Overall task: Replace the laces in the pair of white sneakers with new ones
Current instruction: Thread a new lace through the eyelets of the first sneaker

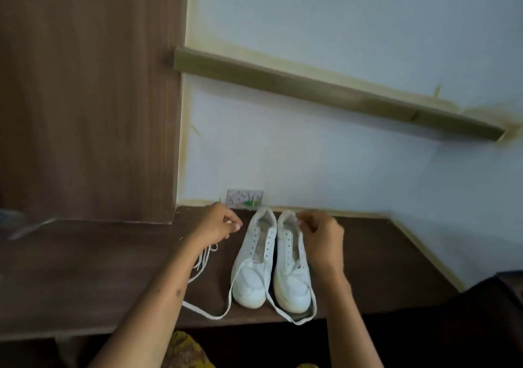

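On the counter [396, 268] the two sneakers [254, 265] stand side by side, toes at 6 o'clock, heels at 12. Right hand [321, 236], over the right shoe's heel, pinches a lace [305, 318]; left hand [218, 223], at the pair's 10 o'clock, pinches another end.

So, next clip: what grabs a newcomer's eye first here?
The pair of white sneakers stands mid-desk with toes toward the viewer, most eyelets bare. A white lace loops off the left shoe's toe across the dark wooden desk. Both hands hover by the heels, the left hand and right hand each pinching a lace end.
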`<action>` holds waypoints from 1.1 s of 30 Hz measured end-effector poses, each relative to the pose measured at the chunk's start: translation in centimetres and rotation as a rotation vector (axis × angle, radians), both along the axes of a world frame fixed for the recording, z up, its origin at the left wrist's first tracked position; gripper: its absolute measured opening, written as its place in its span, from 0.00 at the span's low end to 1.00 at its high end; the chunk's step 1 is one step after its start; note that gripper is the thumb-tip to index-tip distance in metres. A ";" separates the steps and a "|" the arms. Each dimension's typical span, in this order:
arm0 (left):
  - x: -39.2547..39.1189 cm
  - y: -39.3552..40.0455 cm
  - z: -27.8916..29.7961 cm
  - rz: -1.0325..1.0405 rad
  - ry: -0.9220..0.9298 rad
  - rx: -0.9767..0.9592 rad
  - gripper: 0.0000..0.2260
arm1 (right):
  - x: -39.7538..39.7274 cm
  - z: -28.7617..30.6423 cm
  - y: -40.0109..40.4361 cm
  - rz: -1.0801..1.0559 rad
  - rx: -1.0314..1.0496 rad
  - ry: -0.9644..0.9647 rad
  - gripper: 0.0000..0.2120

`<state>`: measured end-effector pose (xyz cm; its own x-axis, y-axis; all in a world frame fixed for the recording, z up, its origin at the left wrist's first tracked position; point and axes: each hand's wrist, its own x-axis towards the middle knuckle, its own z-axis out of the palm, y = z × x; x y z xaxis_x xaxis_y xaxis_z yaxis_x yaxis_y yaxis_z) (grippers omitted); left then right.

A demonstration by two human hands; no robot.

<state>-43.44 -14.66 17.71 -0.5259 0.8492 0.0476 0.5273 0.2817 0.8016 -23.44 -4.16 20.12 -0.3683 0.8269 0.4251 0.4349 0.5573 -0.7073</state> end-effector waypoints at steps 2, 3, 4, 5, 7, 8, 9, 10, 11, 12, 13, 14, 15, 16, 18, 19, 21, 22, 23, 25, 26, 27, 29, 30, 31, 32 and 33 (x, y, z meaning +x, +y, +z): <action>-0.1 1.2 -3.4 0.007 -0.055 0.007 0.09 | -0.9 -3.9 0.3 0.034 -0.088 -0.032 0.07; -0.2 1.8 -5.0 0.019 -0.059 0.005 0.09 | -1.3 -5.8 0.5 0.047 -0.139 -0.046 0.09; -0.2 2.2 -6.2 0.034 -0.053 0.005 0.08 | -1.7 -7.2 0.5 0.056 -0.179 -0.056 0.11; -0.1 2.7 -7.2 0.042 -0.048 0.009 0.07 | -2.0 -8.4 0.5 0.062 -0.208 -0.060 0.12; 0.2 3.8 -9.3 0.054 -0.052 0.021 0.07 | -2.6 -10.5 0.6 0.052 -0.253 -0.045 0.14; 0.2 4.4 -10.3 0.062 -0.061 0.028 0.07 | -3.0 -11.4 0.7 0.048 -0.265 -0.022 0.15; 0.3 4.8 -11.1 0.074 -0.072 0.042 0.07 | -3.3 -12.2 0.8 0.041 -0.269 0.000 0.16; 0.3 5.2 -11.6 0.087 -0.083 0.056 0.07 | -3.6 -12.8 0.7 0.034 -0.266 0.012 0.17; 0.2 5.6 -12.3 0.100 -0.088 0.070 0.07 | -4.0 -13.6 0.9 0.027 -0.260 0.010 0.18; 0.3 5.9 -12.6 0.110 -0.090 0.084 0.06 | -4.4 -14.2 0.9 0.019 -0.240 -0.008 0.19; 0.2 6.1 -13.1 0.115 -0.094 0.101 0.06 | -4.7 -14.9 1.1 0.011 -0.210 -0.037 0.20; 0.2 6.2 -13.4 0.116 -0.105 0.115 0.06 | -5.0 -15.3 1.2 0.000 -0.183 -0.067 0.20; 0.3 6.2 -13.6 0.114 -0.121 0.130 0.06 | -5.2 -15.5 1.2 -0.009 -0.165 -0.087 0.21; 0.3 6.2 -14.1 0.112 -0.136 0.135 0.06 | -5.4 -15.9 1.2 -0.017 -0.151 -0.102 0.21; 0.2 6.2 -14.5 0.108 -0.149 0.145 0.08 | -5.9 -16.1 1.3 -0.025 -0.072 -0.145 0.20; 0.2 6.2 -14.7 0.105 -0.145 0.145 0.08 | -6.1 -16.2 1.4 -0.030 -0.029 -0.168 0.20; 0.1 6.3 -15.0 0.097 -0.129 0.137 0.09 | -6.7 -16.4 1.6 -0.032 0.015 -0.183 0.20; 0.0 6.3 -15.0 0.095 -0.115 0.139 0.10 | -7.0 -16.4 1.7 -0.031 0.023 -0.188 0.20; 0.0 6.4 -15.2 0.090 -0.093 0.143 0.10 | -7.2 -16.5 1.8 -0.025 0.026 -0.189 0.19; -0.1 6.3 -15.0 0.074 -0.044 0.142 0.10 | -7.4 -16.4 1.9 -0.005 -0.002 -0.159 0.20; -0.2 6.3 -15.0 0.060 -0.034 0.135 0.10 | -7.4 -16.4 1.9 0.003 -0.043 -0.134 0.22; -0.4 6.4 -14.8 0.044 -0.033 0.129 0.10 | -7.4 -16.1 2.0 0.007 -0.081 -0.106 0.24; -0.5 6.3 -14.8 0.024 -0.034 0.123 0.10 | -7.3 -16.1 2.0 0.001 -0.133 -0.060 0.25; -0.5 6.2 -14.7 0.019 -0.029 0.125 0.10 | -7.3 -16.1 2.1 -0.001 -0.152 -0.035 0.26; -0.4 6.2 -14.7 0.018 -0.024 0.126 0.10 | -7.3 -16.2 2.1 -0.003 -0.175 -0.008 0.27; -0.4 6.2 -14.7 0.019 -0.017 0.128 0.10 | -7.5 -16.2 2.2 -0.006 -0.194 0.023 0.28; -0.3 6.1 -14.7 0.020 -0.013 0.128 0.10 | -7.6 -16.5 2.2 -0.011 -0.211 0.045 0.29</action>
